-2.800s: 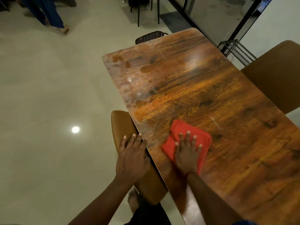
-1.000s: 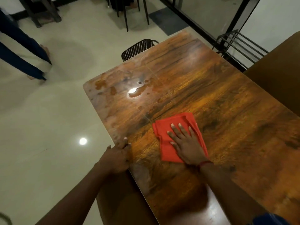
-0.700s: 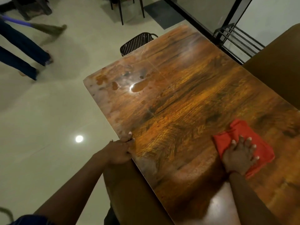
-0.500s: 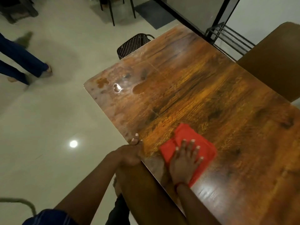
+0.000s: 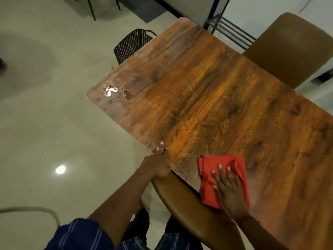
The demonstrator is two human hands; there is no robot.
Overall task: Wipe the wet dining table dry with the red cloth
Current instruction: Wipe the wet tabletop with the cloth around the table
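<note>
The right hand (image 5: 229, 193) lies flat, palm down, fingers spread wide, pressing the red cloth (image 5: 222, 179) onto the dining table (image 5: 207, 98). The cloth is crumpled; it extends beyond the fingertips and to both sides of the hand, and the part under the palm is hidden. Its near corner sits at the table edge beside the wrist.

The left hand (image 5: 156, 166) is to the left of the right hand, curled over the table's long edge. One or two fingertips rest on the tabletop; the remaining fingers are hidden, so what they grip cannot be determined.

Water puddles (image 5: 110, 90) remain well beyond the left hand, near the far corner. A brown chair back (image 5: 189, 204) lies between the forearms, its lower part cut off. The right forearm exits the frame.
</note>
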